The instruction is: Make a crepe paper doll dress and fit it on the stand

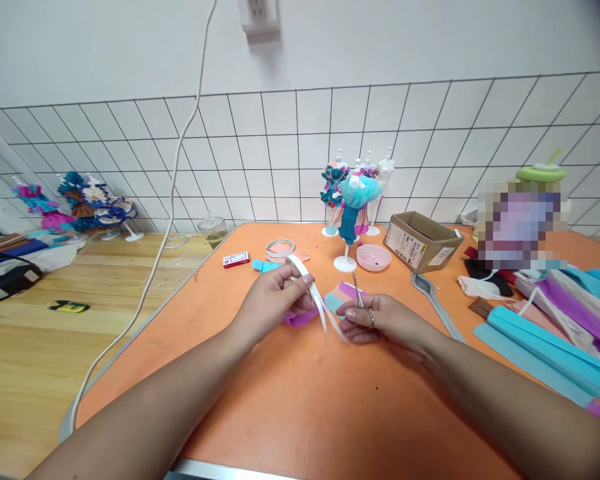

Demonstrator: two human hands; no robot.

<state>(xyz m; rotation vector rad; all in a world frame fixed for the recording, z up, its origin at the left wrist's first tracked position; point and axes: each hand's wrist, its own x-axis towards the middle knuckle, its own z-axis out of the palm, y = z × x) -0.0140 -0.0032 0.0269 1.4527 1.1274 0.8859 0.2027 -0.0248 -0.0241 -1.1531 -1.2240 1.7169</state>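
My left hand point(275, 293) pinches a white ribbon strip point(316, 297) that loops down toward my right hand point(380, 320). In my right hand sit small scissors point(357, 291), fingers through the handles, and its fingertips touch the ribbon's lower end. Under both hands lie purple, pink and teal paper pieces point(336, 298) on the orange table point(280, 400).
A mannequin stand dressed in teal paper point(350, 213) rises behind the hands, with a pink bowl point(373, 257), a cardboard box point(420, 241) and a tape roll point(279, 248) nearby. Crepe paper rolls point(555, 333) lie at the right. A white cable point(155, 267) hangs on the left.
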